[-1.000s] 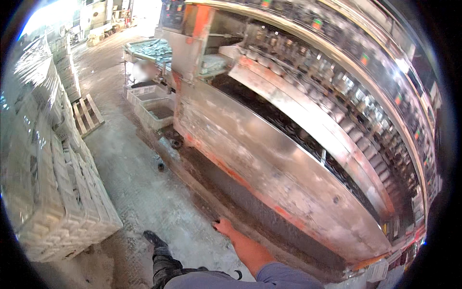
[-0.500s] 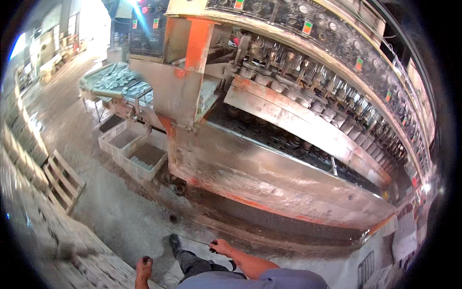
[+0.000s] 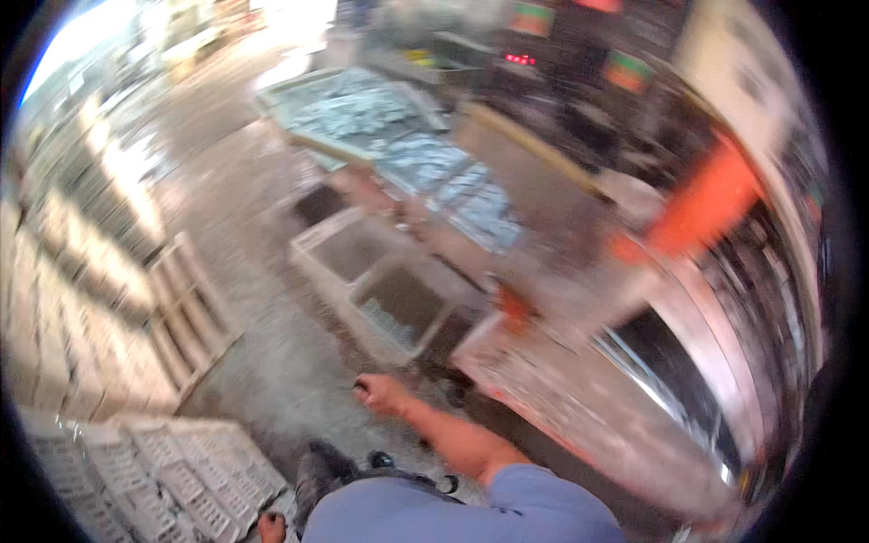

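Note:
The picture is blurred by motion. My right hand (image 3: pixel 380 394) reaches forward over the wet concrete floor (image 3: pixel 272 362), fingers curled in, just short of two white open bins (image 3: pixel 391 303) on the ground. Whether it holds something small is not clear. Only the fingers of my left hand (image 3: pixel 269 526) show at the lower edge, next to a stack of white crates (image 3: pixel 172 480). My blue sleeve and dark trousers fill the bottom middle.
A long steel machine (image 3: pixel 597 407) with orange parts (image 3: pixel 706 208) runs along the right. A table of silvery pieces (image 3: pixel 398 127) stands behind the bins. A wooden pallet (image 3: pixel 186 308) leans by pale wrapped stacks (image 3: pixel 63 308) on the left.
The view has swung left and forward, so the bins and table are now central. My right hand has lifted and stretched out ahead; my left hand has dropped to the lower edge.

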The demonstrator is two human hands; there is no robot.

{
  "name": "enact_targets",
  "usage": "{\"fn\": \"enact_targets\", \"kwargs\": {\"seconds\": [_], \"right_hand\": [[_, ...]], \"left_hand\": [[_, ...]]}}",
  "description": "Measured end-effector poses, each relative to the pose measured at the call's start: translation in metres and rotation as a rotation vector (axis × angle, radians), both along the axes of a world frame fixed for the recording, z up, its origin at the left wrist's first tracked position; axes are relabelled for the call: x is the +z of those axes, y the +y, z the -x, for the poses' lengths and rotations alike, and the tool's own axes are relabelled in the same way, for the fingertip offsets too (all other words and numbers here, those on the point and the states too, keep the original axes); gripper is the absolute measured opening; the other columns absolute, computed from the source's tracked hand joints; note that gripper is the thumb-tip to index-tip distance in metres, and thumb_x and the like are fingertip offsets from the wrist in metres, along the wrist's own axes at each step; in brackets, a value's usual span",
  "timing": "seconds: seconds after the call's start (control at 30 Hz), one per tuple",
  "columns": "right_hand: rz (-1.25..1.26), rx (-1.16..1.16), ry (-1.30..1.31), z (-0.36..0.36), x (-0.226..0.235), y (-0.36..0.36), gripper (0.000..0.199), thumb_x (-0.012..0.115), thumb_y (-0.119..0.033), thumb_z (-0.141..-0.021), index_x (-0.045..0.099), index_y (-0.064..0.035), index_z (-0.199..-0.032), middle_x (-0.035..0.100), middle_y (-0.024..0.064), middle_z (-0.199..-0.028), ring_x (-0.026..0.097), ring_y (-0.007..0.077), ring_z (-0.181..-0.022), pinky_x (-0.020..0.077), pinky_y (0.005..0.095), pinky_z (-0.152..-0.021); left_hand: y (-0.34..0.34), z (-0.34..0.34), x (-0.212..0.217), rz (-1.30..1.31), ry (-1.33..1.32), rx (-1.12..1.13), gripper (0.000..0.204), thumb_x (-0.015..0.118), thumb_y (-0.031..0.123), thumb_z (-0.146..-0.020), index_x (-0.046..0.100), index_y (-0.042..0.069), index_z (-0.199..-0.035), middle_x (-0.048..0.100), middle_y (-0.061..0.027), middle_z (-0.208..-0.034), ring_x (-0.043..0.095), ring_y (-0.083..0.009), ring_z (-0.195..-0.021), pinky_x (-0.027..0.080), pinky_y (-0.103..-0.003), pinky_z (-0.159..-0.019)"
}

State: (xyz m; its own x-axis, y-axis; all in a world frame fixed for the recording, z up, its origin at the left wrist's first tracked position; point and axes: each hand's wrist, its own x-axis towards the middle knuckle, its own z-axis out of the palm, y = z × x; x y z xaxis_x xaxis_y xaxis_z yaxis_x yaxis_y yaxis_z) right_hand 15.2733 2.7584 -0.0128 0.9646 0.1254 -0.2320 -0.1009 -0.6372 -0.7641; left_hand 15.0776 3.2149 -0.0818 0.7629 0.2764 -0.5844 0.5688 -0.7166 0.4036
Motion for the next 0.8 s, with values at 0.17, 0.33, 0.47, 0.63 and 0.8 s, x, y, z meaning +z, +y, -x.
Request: {"fn": "enact_targets", "kwargs": {"seconds": [0.17,0.33,0.47,0.63,0.8], "right_hand": [[-0.131,-0.065,-0.090,-0.170,0.028,0.043,0.028,0.063,-0.028,-0.092,0.065,-0.0020,-0.101,0.069,0.0142,-0.087,0.063,0.0241,-0.076,0.0496,0.0354,-0.072],[-0.253,-0.145,0.075,-0.284,0.004,0.090,0.029,0.062,-0.024,-0.094,0.065,0.0037,-0.090,0.068,0.0081,-0.076,0.058,0.0127,-0.069,0.0479,0.0306,-0.065],[-0.241,-0.172,0.152,-0.383,0.036,0.086,0.030,0.062,-0.025,-0.094,0.067,0.0031,-0.088,0.067,0.0074,-0.074,0.058,0.0130,-0.069,0.0481,0.0303,-0.066],[-0.148,-0.234,0.151,-0.533,-0.021,0.099,0.032,0.062,-0.029,-0.094,0.068,0.0027,-0.092,0.068,0.0081,-0.076,0.059,0.0135,-0.071,0.0488,0.0305,-0.067],[-0.274,0.005,0.209,-0.740,-0.003,0.139,0.036,0.060,-0.032,-0.096,0.067,0.0026,-0.100,0.068,0.0090,-0.084,0.060,0.0136,-0.078,0.0491,0.0305,-0.072]], "left_hand": [[-0.011,-0.130,-0.021,0.064,-0.190,0.184,0.033,0.066,0.028,-0.080,0.068,-0.002,-0.095,0.069,-0.0221,-0.093,0.067,-0.0342,-0.091,0.051,-0.042,-0.081],[-0.001,-0.367,-0.010,0.205,-0.350,0.260,0.026,0.066,0.021,-0.083,0.067,0.003,-0.101,0.070,-0.0178,-0.098,0.066,-0.0347,-0.093,0.052,-0.040,-0.084],[-0.050,-0.558,0.080,0.177,-0.550,-0.296,0.027,0.069,0.021,-0.082,0.066,0.005,-0.104,0.067,-0.0166,-0.101,0.064,-0.0339,-0.097,0.051,-0.040,-0.085],[-0.078,-0.789,0.108,0.253,-0.605,-0.923,0.036,0.070,0.023,-0.083,0.061,0.005,-0.113,0.064,-0.0164,-0.105,0.061,-0.0348,-0.100,0.050,-0.042,-0.086],[-0.061,-0.954,0.089,0.227,-0.448,-0.883,0.035,0.066,0.030,-0.086,0.063,0.006,-0.111,0.064,-0.0165,-0.097,0.061,-0.0362,-0.097,0.049,-0.044,-0.083]]}}
